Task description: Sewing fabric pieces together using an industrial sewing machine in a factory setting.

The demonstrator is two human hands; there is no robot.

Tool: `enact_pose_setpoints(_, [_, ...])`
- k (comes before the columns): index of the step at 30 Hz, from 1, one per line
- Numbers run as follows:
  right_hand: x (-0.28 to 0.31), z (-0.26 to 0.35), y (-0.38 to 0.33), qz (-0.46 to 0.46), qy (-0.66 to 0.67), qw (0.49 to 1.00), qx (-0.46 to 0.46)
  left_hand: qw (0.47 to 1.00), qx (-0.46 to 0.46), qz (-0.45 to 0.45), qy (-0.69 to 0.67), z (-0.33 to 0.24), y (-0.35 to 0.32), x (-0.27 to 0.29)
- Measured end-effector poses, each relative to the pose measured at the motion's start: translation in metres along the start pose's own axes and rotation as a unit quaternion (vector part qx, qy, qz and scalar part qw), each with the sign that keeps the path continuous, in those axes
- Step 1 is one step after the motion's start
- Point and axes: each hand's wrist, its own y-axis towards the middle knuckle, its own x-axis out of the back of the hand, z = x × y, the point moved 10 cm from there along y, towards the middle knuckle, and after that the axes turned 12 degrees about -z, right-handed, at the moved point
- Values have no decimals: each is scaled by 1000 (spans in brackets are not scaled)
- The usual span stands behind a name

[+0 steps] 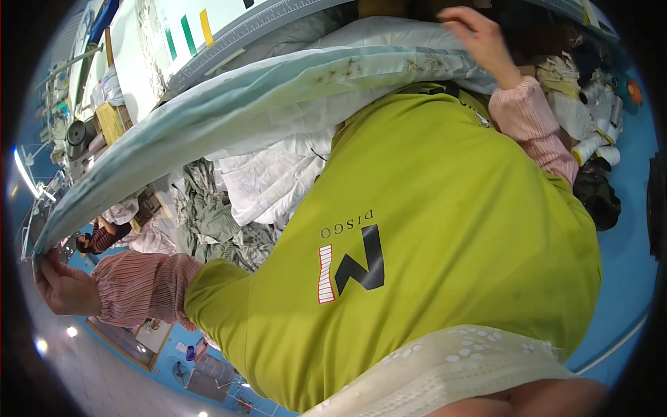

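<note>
A long strip of pale blue-green and white fabric (pixel 229 111) is stretched in an arc across the view, with dark smudge-like marks toward its right part. At the far left my left hand (pixel 66 285) is raised, its fingers pinched on the end of this fabric. My right hand (pixel 479 45) is at the upper right, just above the fabric's other end. Its fingers are bent loosely and apart, slightly blurred, with nothing seen between them. Pink ribbed sleeve covers (pixel 146 285) are on both forearms.
A grey ruler edge (pixel 229 45) borders the white table (pixel 139 69) beyond the fabric. Crumpled white cloth (pixel 271 177) and green-grey patterned cloth (pixel 212 215) lie below. White thread spools (pixel 597 142) and a black bag (pixel 599 194) are at right. Another person (pixel 104 236) is in the left background.
</note>
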Motion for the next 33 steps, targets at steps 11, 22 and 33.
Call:
enact_pose_setpoints(11, [-63,161,27,206,353,905,116,999,-4,27,-22,-5,4,6])
enact_pose_setpoints(22, [-77,111,15,238,301,923,-27,996,45,8,-81,-5,-3,1])
enact_pose_setpoints(33, [-61,172,35,162,306,922,171,995,48,9,-88,-1,-2,-7])
